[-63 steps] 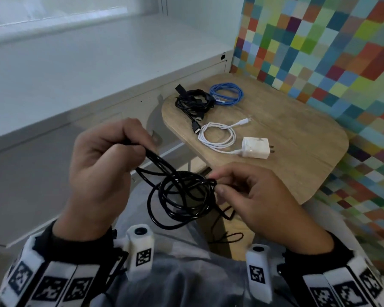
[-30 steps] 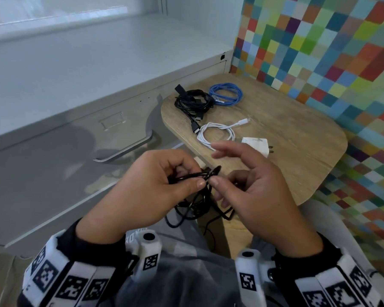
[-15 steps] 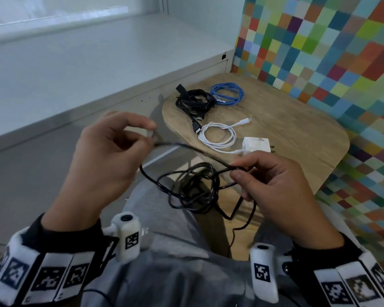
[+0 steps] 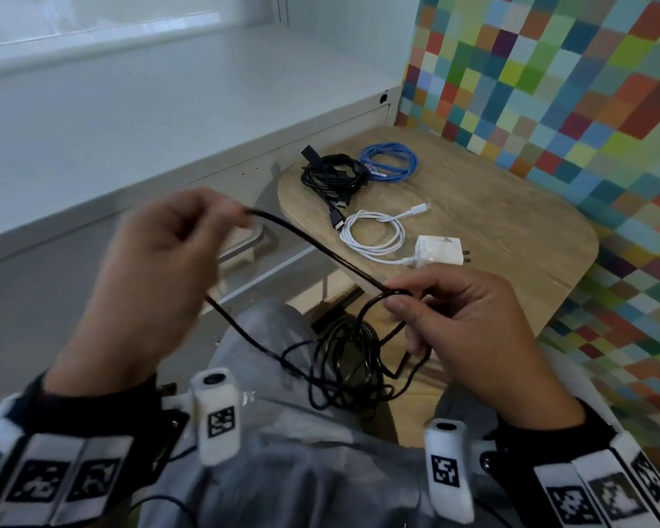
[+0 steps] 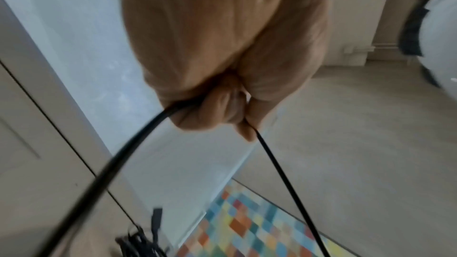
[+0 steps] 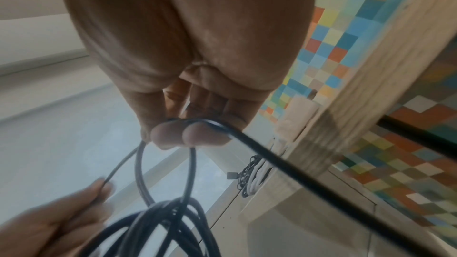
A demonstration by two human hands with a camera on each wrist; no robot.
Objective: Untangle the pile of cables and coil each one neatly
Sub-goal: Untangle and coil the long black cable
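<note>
A long black cable [image 4: 313, 243] is stretched between my two hands above my lap. My left hand [image 4: 161, 261] is raised at the left and pinches the cable [image 5: 138, 144] in curled fingers. My right hand [image 4: 469, 318] pinches a loop of the same cable [image 6: 259, 153] between thumb and fingers near the table's front edge. The rest of it hangs below as a loose tangle [image 4: 343, 363] over my grey trousers. On the wooden table [image 4: 511, 230] lie a coiled black cable [image 4: 332, 175], a coiled blue cable [image 4: 391, 165] and a coiled white cable [image 4: 374, 236] joined to a white charger [image 4: 441, 250].
A grey metal cabinet [image 4: 130, 154] with a drawer handle runs along the left. A wall of coloured squares [image 4: 568, 89] stands behind and to the right of the table. The table's right half is bare wood.
My left hand has lifted and drawn away to the left, pulling a straight length of cable out of the tangle. The right hand keeps its pinch, and the tangle has sunk lower.
</note>
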